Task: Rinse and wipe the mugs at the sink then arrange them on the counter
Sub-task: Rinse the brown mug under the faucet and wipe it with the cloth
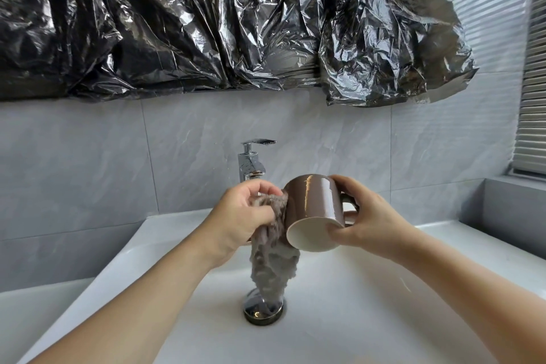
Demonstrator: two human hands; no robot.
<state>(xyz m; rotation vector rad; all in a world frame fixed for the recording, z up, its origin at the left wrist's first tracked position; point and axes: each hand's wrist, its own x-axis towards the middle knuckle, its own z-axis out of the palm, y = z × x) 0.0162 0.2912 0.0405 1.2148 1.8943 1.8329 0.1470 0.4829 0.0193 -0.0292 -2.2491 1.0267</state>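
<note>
- Left of the chrome tap, my left hand bunches the fuzzy grey cloth, fingers curled round it, pressing it against the mug's side.
- To wipe well, I judge I should turn the mug against the cloth and reach the rim too.
- Below the tap, over the white ceramic sink, the glossy brown mug with its cream base lies tilted, base towards me.
- My right hand clamps its base end, beside the handle.

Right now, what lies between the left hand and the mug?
Head view: a grey cloth, gripped by the left hand, pressed against the brown mug.
</note>
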